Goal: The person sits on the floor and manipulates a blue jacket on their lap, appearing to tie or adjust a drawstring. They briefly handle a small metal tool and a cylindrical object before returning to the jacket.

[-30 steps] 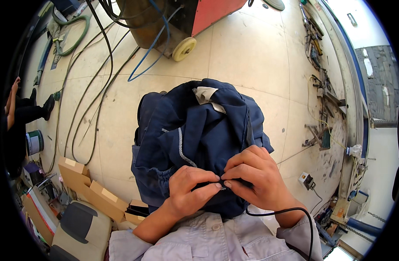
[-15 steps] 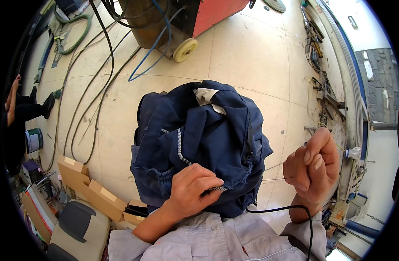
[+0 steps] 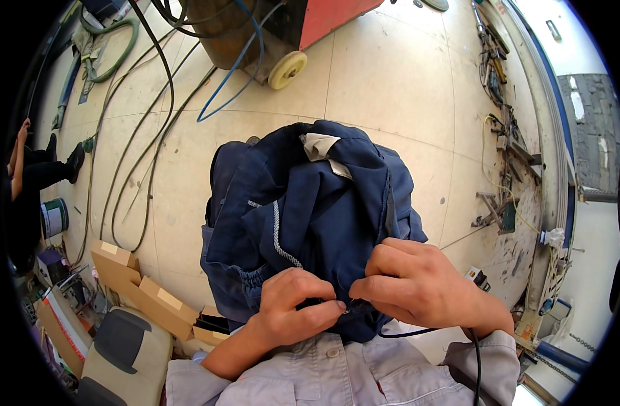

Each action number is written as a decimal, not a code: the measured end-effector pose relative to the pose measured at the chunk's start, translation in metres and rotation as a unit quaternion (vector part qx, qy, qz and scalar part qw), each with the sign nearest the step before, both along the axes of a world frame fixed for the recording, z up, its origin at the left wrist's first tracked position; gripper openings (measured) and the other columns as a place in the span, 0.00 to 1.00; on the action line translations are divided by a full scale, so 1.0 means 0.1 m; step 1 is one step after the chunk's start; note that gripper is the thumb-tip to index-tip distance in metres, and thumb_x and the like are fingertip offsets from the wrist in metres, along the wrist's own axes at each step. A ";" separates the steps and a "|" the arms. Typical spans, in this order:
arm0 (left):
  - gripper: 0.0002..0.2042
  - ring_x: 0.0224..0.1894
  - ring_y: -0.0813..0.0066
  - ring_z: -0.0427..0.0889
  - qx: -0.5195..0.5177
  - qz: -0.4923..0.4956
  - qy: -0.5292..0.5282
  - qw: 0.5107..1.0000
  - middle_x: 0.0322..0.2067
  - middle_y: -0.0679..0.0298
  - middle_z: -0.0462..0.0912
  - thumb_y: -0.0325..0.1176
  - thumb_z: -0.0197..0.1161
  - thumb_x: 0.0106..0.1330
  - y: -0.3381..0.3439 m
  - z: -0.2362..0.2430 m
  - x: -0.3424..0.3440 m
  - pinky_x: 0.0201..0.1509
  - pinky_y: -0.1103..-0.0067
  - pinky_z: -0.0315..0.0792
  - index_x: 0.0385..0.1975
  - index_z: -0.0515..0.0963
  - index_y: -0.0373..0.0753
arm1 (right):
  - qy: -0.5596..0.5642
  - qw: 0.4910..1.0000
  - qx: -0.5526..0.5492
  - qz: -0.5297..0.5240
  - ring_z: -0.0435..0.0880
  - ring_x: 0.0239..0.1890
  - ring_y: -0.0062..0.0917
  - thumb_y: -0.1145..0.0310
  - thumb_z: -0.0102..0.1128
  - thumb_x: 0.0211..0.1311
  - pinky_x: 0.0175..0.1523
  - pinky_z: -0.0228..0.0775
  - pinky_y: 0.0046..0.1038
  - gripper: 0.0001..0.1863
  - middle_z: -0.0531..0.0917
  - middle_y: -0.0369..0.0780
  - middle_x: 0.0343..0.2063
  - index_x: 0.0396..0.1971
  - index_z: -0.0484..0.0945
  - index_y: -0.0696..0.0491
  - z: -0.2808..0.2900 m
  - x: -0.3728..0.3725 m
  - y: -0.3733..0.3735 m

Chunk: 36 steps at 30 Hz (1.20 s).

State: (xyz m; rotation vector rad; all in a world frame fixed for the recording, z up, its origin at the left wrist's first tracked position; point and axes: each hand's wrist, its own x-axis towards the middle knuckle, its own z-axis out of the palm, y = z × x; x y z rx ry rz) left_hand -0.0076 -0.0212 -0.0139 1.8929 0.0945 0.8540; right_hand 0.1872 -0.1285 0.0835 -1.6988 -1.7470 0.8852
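A navy cloth garment (image 3: 327,210) with a grey-white cord (image 3: 277,233) and a pale label (image 3: 320,147) is bunched in front of me. My left hand (image 3: 289,308) is closed on its near edge, thumb and index pinched on the cloth. Just to the right, my right hand (image 3: 415,287) has its fingers drawn together at the same spot, almost touching the left; what its fingertips grip is hidden. A black cable (image 3: 477,365) runs past my right wrist and down over my grey shirt (image 3: 350,379).
A red-panelled wheeled machine (image 3: 330,17) stands ahead, with cables (image 3: 144,169) trailing leftward over the floor. At left are another person's legs (image 3: 46,176), a bucket (image 3: 53,218), cardboard boxes (image 3: 113,264) and a seat (image 3: 127,338). Tools (image 3: 506,149) lie along the right wall.
Half a second ago my right hand was raised out to the right, drawing a thin thread; it has come back down to the garment beside my left hand, which stays at the edge.
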 end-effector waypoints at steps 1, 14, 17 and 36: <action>0.14 0.27 0.73 0.79 -0.002 0.001 -0.002 1.000 0.30 0.67 0.79 0.24 0.74 0.45 0.00 0.00 0.00 0.26 0.78 0.72 0.33 0.82 0.43 | -0.003 1.000 -0.002 0.002 0.77 0.31 0.29 0.74 0.67 0.49 0.32 0.70 0.30 0.12 0.71 0.37 0.29 0.36 0.80 0.51 -0.02 0.01 0.00; 0.13 0.28 0.70 0.80 -0.038 -0.033 0.017 0.999 0.32 0.64 0.82 0.22 0.74 0.47 0.05 0.00 0.01 0.28 0.77 0.74 0.33 0.81 0.40 | 0.019 0.999 -0.022 0.019 0.78 0.32 0.30 0.73 0.66 0.52 0.33 0.72 0.30 0.10 0.70 0.37 0.29 0.35 0.78 0.51 -0.10 0.03 0.03; 0.12 0.28 0.68 0.81 -0.108 -0.078 0.058 0.989 0.33 0.60 0.83 0.21 0.72 0.50 0.15 0.03 0.03 0.30 0.77 0.74 0.34 0.80 0.38 | 0.062 0.998 -0.012 0.025 0.80 0.32 0.32 0.75 0.64 0.55 0.34 0.73 0.32 0.08 0.73 0.37 0.30 0.35 0.78 0.52 -0.19 0.07 0.06; 0.08 0.32 0.90 0.72 -0.534 -0.130 0.194 0.813 0.37 0.67 0.78 0.26 0.65 0.69 0.18 0.01 0.02 0.35 0.89 0.67 0.43 0.76 0.30 | 0.163 0.986 0.034 0.014 0.83 0.33 0.40 0.82 0.60 0.54 0.34 0.74 0.37 0.13 0.81 0.42 0.30 0.39 0.79 0.55 -0.73 0.15 0.07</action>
